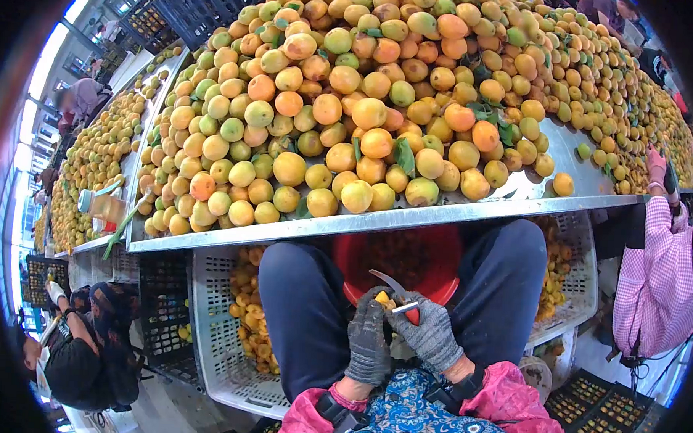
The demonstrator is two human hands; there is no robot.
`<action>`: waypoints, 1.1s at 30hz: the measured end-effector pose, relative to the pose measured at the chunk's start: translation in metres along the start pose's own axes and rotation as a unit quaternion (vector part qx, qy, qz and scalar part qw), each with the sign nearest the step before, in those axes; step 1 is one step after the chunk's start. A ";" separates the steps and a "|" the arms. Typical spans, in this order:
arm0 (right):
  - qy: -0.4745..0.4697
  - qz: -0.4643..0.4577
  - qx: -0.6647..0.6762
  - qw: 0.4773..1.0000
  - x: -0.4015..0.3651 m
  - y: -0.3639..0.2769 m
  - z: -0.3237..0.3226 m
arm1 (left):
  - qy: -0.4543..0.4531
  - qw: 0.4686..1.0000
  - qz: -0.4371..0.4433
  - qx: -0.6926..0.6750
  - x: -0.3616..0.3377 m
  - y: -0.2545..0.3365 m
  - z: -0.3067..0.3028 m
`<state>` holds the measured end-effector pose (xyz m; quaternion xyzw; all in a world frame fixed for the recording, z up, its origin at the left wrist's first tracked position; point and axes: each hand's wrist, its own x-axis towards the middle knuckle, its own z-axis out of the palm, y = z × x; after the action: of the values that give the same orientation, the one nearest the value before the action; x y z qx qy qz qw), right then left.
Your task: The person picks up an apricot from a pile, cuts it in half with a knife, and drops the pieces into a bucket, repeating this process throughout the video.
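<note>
Yellow-orange flesh shows on the small fruit piece (384, 299) pinched in the fingers of the grey knit-gloved left hand (369, 345). Beside it, the grey knit-gloved right hand (431, 338) has its fingers clamped on a red-handled knife with a curved metal blade (390, 281), its tip over the round red plastic tub (446, 256). Knees flank the tub closely. Beyond runs the straight silver metal table edge (361, 223), heaped with orange-green round fruit (369, 113); bare metal opens rightward.

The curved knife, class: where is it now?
In the head view, the knife is in the gloved right hand, below centre, with the red tub beyond it.
</note>
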<state>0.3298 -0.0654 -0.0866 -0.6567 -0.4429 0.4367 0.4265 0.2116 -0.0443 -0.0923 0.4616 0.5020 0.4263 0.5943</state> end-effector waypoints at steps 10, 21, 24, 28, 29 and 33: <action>-0.078 -0.002 0.067 0.995 -0.008 0.002 -0.006 | -0.061 0.991 -0.016 0.114 0.001 0.030 -0.016; -0.085 -0.119 0.037 0.989 -0.014 -0.005 -0.013 | -0.098 0.923 0.098 0.359 -0.001 0.053 -0.017; -0.064 -0.131 -0.032 0.989 -0.014 -0.009 -0.015 | -0.127 0.863 0.179 0.456 0.012 0.031 -0.028; -0.060 -0.180 -0.100 0.977 -0.015 -0.006 -0.015 | -0.144 0.784 0.339 0.499 0.030 0.009 -0.036; -0.069 -0.183 -0.094 0.976 -0.015 -0.005 -0.014 | -0.161 0.768 0.373 0.495 0.031 0.009 -0.036; -0.048 -0.202 -0.063 0.976 -0.006 -0.001 -0.009 | -0.105 0.845 0.284 0.442 0.018 -0.032 -0.043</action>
<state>0.3363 -0.0726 -0.0818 -0.5574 -0.6133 0.3436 0.4416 0.1733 -0.0280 -0.1302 0.8394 0.4192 0.2586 0.2298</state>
